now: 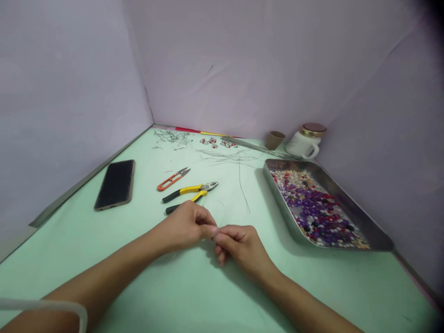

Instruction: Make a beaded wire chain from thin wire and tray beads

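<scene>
My left hand and my right hand meet in front of me, fingertips touching in a pinch. A thin wire curves up from between them; its lower part and anything else in the fingertips are hidden. Just beyond my left hand lie yellow-and-black pliers, their jaws apart and one handle partly covered by the hand. Orange thread snips rest behind the pliers. Past my right hand, a single loose wire reaches toward me from a spread of cut wires.
A metal tray of mixed beads stands at right. Behind it are a white lidded mug and a brown cup. A phone lies at left. Wire scraps and red-beaded pieces lie along the back.
</scene>
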{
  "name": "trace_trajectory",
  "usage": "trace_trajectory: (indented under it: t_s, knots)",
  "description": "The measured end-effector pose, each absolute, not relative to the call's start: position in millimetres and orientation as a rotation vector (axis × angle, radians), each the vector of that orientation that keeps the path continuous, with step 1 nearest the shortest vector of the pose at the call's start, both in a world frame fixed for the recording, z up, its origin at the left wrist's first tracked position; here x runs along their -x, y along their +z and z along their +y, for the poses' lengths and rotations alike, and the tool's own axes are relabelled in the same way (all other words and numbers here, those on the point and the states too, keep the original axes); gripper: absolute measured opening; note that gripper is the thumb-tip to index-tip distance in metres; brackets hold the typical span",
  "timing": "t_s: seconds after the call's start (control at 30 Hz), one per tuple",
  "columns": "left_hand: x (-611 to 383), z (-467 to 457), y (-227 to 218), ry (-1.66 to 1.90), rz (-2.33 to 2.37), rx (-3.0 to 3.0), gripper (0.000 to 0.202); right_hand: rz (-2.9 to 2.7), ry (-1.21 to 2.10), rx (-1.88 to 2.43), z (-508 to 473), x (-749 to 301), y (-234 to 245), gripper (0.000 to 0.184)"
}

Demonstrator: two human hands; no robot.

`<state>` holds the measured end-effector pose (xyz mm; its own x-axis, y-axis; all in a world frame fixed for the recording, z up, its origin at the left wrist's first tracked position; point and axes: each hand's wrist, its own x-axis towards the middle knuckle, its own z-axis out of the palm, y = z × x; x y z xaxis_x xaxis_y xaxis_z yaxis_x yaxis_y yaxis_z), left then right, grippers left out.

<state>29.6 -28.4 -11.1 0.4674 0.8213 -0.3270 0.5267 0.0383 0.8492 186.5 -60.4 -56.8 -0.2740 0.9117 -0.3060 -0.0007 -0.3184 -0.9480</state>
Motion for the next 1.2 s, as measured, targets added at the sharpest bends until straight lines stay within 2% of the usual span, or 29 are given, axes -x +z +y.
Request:
trace_trajectory:
  t_s: [0.3,0.63,0.8,1.2]
  knots:
    - [-32.8,-26.7,-19.0,0.447,1.189,-1.552,0.011,-1.103,1.988,1.01,-56.4,-192.5,-58.1,0.039]
    - [-31.3,-25.0,-17.7,0.445,1.21,-1.57,0.011,-1.005,1.933,1.069,-56.8,-190.5,-59.9,0.025]
    - [-33.4,-27.2,-15.3,0.474,1.122,-1.554,0.009,-0.978,1.918,0.962,-58.5,-191.6,-64.7,0.021]
    - [-34.2,-29.3,-15.0,0.466,1.089,-1.565,0.007,-0.861,2.025,0.918,-57.8,-192.8,-58.5,0.023]
